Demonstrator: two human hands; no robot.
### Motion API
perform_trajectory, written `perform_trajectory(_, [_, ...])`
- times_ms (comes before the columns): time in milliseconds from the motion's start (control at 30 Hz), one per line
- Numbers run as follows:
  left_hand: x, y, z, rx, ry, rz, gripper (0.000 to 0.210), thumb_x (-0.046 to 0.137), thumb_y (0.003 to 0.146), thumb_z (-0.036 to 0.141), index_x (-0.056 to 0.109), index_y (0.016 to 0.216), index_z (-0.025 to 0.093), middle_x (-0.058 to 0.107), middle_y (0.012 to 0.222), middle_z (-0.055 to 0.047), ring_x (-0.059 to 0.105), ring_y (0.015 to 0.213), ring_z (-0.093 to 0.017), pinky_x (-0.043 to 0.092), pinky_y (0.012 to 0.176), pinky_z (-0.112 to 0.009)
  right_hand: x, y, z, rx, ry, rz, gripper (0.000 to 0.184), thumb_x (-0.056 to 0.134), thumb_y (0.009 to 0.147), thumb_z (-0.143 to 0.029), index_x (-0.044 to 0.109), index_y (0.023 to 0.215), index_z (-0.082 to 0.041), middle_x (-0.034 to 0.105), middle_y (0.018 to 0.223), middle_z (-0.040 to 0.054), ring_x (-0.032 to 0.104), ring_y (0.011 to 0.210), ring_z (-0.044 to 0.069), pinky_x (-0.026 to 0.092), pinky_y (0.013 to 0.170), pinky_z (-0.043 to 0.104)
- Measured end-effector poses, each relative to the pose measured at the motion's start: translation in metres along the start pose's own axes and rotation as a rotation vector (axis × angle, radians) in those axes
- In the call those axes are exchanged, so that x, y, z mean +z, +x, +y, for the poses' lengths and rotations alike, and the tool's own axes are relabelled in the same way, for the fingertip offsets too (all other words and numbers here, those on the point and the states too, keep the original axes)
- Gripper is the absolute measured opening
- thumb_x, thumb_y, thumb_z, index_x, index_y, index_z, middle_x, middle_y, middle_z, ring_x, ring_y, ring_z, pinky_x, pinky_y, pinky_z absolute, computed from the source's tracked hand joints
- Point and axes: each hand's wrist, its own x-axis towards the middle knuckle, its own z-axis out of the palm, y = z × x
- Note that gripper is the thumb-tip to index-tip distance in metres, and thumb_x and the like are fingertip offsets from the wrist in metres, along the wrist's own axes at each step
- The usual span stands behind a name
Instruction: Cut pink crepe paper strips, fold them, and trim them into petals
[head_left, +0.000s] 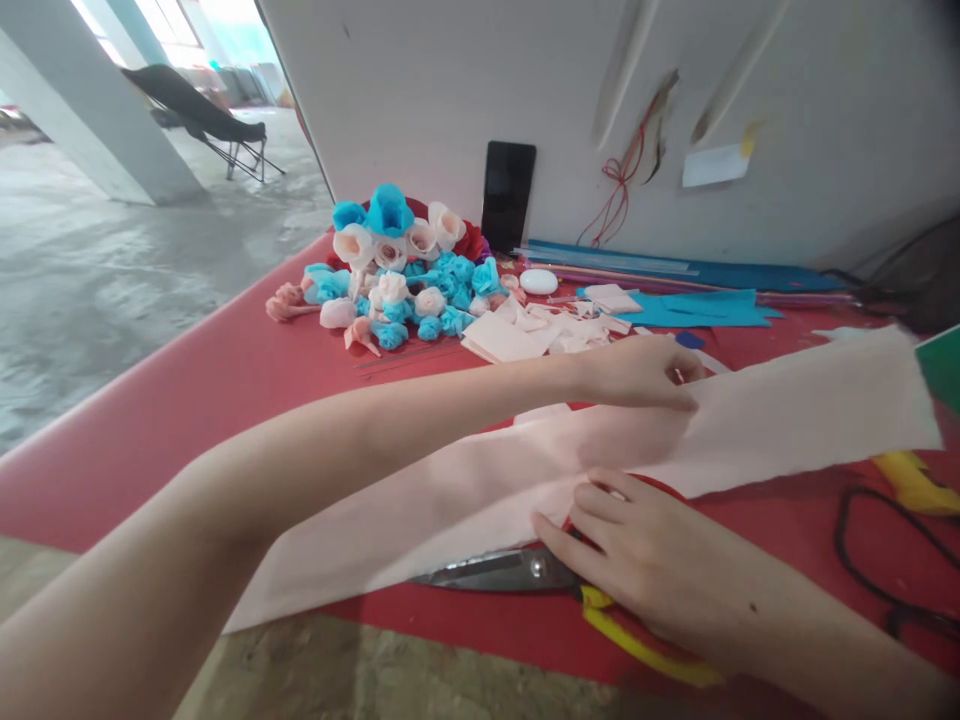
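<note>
A long pale pink strip of crepe paper [465, 490] runs across the red table, its left end hanging past the front edge. My left hand [649, 372] reaches over the strip, thumb and fingers closed on its far edge. My right hand [634, 535] lies at the near edge of the strip, its fingers curled around the handles of a pair of scissors [517, 570]. One yellow handle loop shows below the hand and a red part above it. The dark blades point left, look shut, and lie partly against the paper's near edge.
Blue, white and pink paper flowers [420, 285] are heaped at the back left of the red table [202, 400]. Behind the strip lie pale paper pieces [517, 335], a blue sheet [697, 308] and a white oval object [539, 282]. A phone [508, 195] leans against the white panel. A dark cord [844, 530] lies right.
</note>
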Motion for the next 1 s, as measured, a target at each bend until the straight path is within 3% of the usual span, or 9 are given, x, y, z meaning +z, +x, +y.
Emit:
perform_trajectory(167, [0.007,-0.003,-0.009,-0.046,0.069,0.058,0.010,0.051,0.074,0.012,0.061,0.077,0.012,0.058,0.071,0.001,0.053,0.070,-0.012,0.041,0.064,-0.023,-0.003,-0.005,0.003,-0.004,0.041,0.007,0.034,0.044,0.080,-0.012,0.054,0.113,-0.010,0.062,0.079,0.0036,0.048,0.071,0.020,0.032,0.074,0.036])
perform_trajectory(333, [-0.007,-0.015,-0.025,-0.140,0.124,0.142,0.011,0.051,0.074,0.015,0.060,0.076,0.011,0.058,0.073,-0.002,0.055,0.073,-0.015,0.044,0.064,-0.025,-0.003,0.002,0.010,-0.051,0.059,0.017,0.034,0.040,0.083,-0.010,0.055,0.114,-0.012,0.057,0.074,0.0020,0.044,0.069,0.019,0.031,0.072,0.034])
perform_trajectory(467, [-0.014,-0.027,-0.039,-0.190,0.171,0.216,0.019,0.050,0.076,0.013,0.058,0.093,0.010,0.062,0.092,-0.007,0.057,0.082,-0.017,0.046,0.068,-0.027,0.001,0.009,0.017,-0.095,0.057,0.029,0.034,0.042,0.081,-0.009,0.055,0.113,-0.012,0.058,0.074,0.0028,0.045,0.070,0.019,0.032,0.074,0.034])
perform_trajectory(567, [-0.012,-0.053,-0.038,-0.121,0.217,0.276,0.026,0.047,0.079,0.007,0.054,0.104,0.013,0.060,0.107,-0.008,0.054,0.097,-0.016,0.044,0.083,-0.028,0.003,0.011,0.019,-0.103,0.062,0.045,0.034,0.044,0.080,-0.007,0.056,0.112,-0.012,0.058,0.072,0.0027,0.047,0.069,0.019,0.033,0.073,0.034])
perform_trajectory(700, [-0.005,-0.112,-0.025,0.151,0.378,0.119,0.025,0.038,0.085,0.005,0.059,0.098,0.009,0.063,0.100,-0.012,0.055,0.094,-0.017,0.043,0.084,-0.027,0.004,0.008,0.019,-0.099,0.050,0.059,0.037,0.042,0.079,-0.005,0.055,0.113,-0.012,0.060,0.072,0.0022,0.049,0.070,0.019,0.034,0.074,0.034])
perform_trajectory(833, [0.005,-0.159,-0.025,0.153,0.517,0.028,0.027,0.039,0.089,0.013,0.059,0.108,0.011,0.061,0.106,-0.011,0.054,0.094,-0.019,0.043,0.083,-0.029,0.005,0.005,0.017,-0.123,0.027,0.065,0.039,0.042,0.080,-0.009,0.052,0.117,-0.012,0.061,0.076,0.0027,0.049,0.072,0.019,0.033,0.080,0.036])
perform_trajectory(1000, [0.014,-0.171,-0.035,0.153,0.597,0.066,0.030,0.038,0.092,0.019,0.057,0.113,0.012,0.058,0.115,-0.010,0.051,0.094,-0.019,0.041,0.082,-0.031,0.003,0.002,0.010,-0.011,0.050,0.012,0.051,0.047,0.070,-0.015,0.047,0.120,-0.009,0.061,0.087,0.0040,0.048,0.079,0.020,0.031,0.081,0.038])
